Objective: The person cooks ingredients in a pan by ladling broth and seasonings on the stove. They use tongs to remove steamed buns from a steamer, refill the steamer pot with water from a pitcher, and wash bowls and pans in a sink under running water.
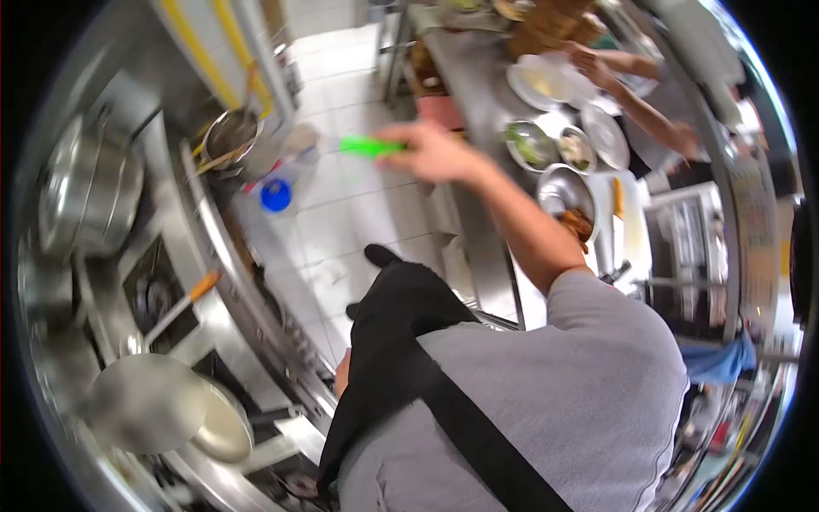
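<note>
My right hand (431, 152) is stretched out over the floor, its fingers closed on a bright green object (371, 146), blurred by motion, too unclear to name. Only a sliver of my left hand (343, 374) shows beside the black apron (388, 324); its fingers are hidden. To the right of my right arm, a steel bowl with brown food (567, 200) stands on the steel counter (482, 111). A knife with a yellow handle (618, 198) lies on a white board (636, 230).
A co-worker's hands (589, 64) are over white plates (537, 81), near bowls of greens (531, 145) and pale pieces (577, 148). At left are a stove (183, 328), a large steel pot (90, 192) and a pan (223, 422). A blue container (275, 194) is near the tiled floor (333, 205).
</note>
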Available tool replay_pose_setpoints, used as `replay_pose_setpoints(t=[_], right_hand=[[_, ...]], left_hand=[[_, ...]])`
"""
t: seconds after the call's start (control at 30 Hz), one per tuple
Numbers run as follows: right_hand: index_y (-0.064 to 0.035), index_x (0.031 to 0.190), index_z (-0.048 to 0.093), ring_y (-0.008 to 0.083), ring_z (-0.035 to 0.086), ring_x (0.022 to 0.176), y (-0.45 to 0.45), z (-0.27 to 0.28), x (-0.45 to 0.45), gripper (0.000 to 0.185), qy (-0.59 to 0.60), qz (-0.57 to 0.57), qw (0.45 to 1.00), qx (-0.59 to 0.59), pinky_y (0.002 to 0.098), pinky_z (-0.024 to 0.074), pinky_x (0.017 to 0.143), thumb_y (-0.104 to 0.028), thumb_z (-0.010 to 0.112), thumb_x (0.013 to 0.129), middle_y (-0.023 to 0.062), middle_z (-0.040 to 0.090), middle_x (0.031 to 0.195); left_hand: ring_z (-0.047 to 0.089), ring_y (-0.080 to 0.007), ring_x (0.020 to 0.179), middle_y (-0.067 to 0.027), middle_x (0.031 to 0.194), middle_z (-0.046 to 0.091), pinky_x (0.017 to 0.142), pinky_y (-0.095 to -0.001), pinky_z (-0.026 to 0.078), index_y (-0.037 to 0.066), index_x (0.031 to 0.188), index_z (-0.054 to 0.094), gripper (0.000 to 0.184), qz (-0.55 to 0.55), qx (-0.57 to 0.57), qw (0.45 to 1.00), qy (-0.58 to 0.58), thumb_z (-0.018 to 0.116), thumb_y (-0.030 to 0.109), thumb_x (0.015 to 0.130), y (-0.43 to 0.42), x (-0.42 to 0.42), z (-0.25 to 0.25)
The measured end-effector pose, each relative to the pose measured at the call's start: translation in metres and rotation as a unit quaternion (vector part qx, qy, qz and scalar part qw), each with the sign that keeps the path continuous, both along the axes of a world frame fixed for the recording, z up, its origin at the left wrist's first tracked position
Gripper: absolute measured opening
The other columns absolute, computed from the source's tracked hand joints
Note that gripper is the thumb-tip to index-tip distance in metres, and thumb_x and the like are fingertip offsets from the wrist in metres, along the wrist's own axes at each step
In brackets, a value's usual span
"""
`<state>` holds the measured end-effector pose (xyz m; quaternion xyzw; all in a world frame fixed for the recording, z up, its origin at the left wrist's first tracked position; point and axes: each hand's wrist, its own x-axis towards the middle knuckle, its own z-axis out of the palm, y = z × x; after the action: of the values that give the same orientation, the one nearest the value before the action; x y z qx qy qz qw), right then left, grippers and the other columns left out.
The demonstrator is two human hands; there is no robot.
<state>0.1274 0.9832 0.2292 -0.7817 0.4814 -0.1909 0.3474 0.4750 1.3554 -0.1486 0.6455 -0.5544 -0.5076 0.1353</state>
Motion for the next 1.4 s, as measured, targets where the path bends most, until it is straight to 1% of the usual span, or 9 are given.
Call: replay_pose_setpoints(t=[0.17,0.3,0.53,0.67,0.8,0.93,1.1,1.17,1.4], right_hand=[[-0.005,0.12,0.064,0.0313,0.063,0.102,0.045,0.203,-0.163,0.039,0.241,-0.257,0.803,-0.48,0.0392,0.0484,0.091,-0.011,0.07,0.082,0.0149,0.064,0.115],[0.0083,0.099,0.064,0.0402,0.064,0.083,0.07,0.266,-0.238,0.026,0.452,-0.421,0.599,-0.509,0.0441,0.0541,0.073,-0.002,0.05,0.08,0.0272,0.062,0.103],[-0.0024,0.111,0.066,0.0415,0.064,0.098,0.054,0.248,-0.262,0.032,0.384,-0.682,0.544,-0.302,0.0457,0.0487,0.088,-0.012,0.051,0.084,0.0267,0.066,0.103],[-0.0151,0.106,0.071,0.0322,0.066,0.087,0.059,0.225,-0.294,0.021,0.391,-0.433,0.533,-0.613,0.0392,0.0527,0.079,-0.017,0.065,0.085,0.0139,0.068,0.097],[-0.0052,0.095,0.067,0.0341,0.066,0.086,0.044,0.12,-0.281,0.023,0.302,-0.449,0.788,-0.293,0.0442,0.0521,0.072,-0.025,0.056,0.089,0.0162,0.066,0.086],[-0.0018,0.104,0.067,0.0345,0.065,0.101,0.022,-0.02,-0.431,0.029,0.368,-0.521,0.764,0.101,0.0432,0.0519,0.086,-0.021,0.058,0.085,0.0202,0.067,0.104],[0.0078,0.105,0.064,0.0371,0.068,0.095,0.034,-0.136,-0.529,0.035,0.355,-0.505,0.767,0.176,0.0429,0.0534,0.084,-0.015,0.054,0.08,0.0315,0.065,0.106],[0.0068,0.099,0.064,0.0269,0.066,0.055,0.032,-0.153,-0.549,0.029,0.173,-0.553,0.783,0.226,0.0373,0.0553,0.052,-0.007,0.051,0.078,0.0208,0.067,0.079],[0.0022,0.092,0.056,0.0167,0.053,0.046,-0.044,-0.127,-0.464,0.017,0.039,-0.463,0.872,0.153,0.0315,0.0415,0.039,-0.008,0.057,0.079,0.0119,0.058,0.066]], left_hand=[[0.062,-0.0242,0.105,-0.0158,0.123,0.062,0.088,-0.0346,0.048,0.001,0.134,0.05,0.058,0.289,0.209,0.879,0.317,0.044,0.047,0.1,-0.131,-0.043,0.123],[0.065,-0.0218,0.098,-0.0151,0.119,0.064,0.082,-0.0322,0.05,0.002,0.133,0.052,0.057,0.169,0.164,0.933,0.271,0.046,0.048,0.099,-0.22,-0.082,0.148],[0.064,-0.0157,0.089,-0.0092,0.1,0.068,0.078,-0.0274,0.051,0.0,0.114,0.061,0.036,-0.113,0.046,0.948,0.294,0.058,0.032,0.097,-0.365,-0.272,0.195],[0.065,-0.0152,0.077,-0.0084,0.09,0.066,0.067,-0.0263,0.052,-0.003,0.104,0.06,0.04,-0.15,0.08,0.941,0.292,0.06,0.036,0.094,-0.4,-0.408,0.206],[0.066,-0.0168,0.077,-0.0106,0.089,0.065,0.061,-0.027,0.055,-0.004,0.103,0.058,0.041,-0.178,0.097,0.968,0.151,0.059,0.036,0.095,-0.41,-0.493,0.224],[0.066,-0.0218,0.072,-0.0126,0.086,0.06,0.057,-0.0338,0.058,-0.007,0.099,0.055,0.027,-0.098,0.06,0.97,0.215,0.057,0.019,0.093,-0.411,-0.525,0.185],[0.066,-0.0226,0.078,-0.0143,0.091,0.061,0.065,-0.035,0.06,-0.007,0.104,0.055,0.022,-0.049,0.044,0.973,0.223,0.054,0.013,0.093,-0.438,-0.465,0.183],[0.067,-0.0217,0.079,-0.0138,0.093,0.063,0.067,-0.0344,0.06,-0.005,0.105,0.056,0.02,0.015,0.041,0.961,0.272,0.053,0.012,0.095,-0.448,-0.419,0.171],[0.066,-0.018,0.074,-0.0135,0.092,0.065,0.068,-0.0335,0.061,-0.005,0.103,0.057,0.018,0.195,-0.082,0.94,0.266,0.052,0.01,0.094,-0.45,-0.248,0.216]])
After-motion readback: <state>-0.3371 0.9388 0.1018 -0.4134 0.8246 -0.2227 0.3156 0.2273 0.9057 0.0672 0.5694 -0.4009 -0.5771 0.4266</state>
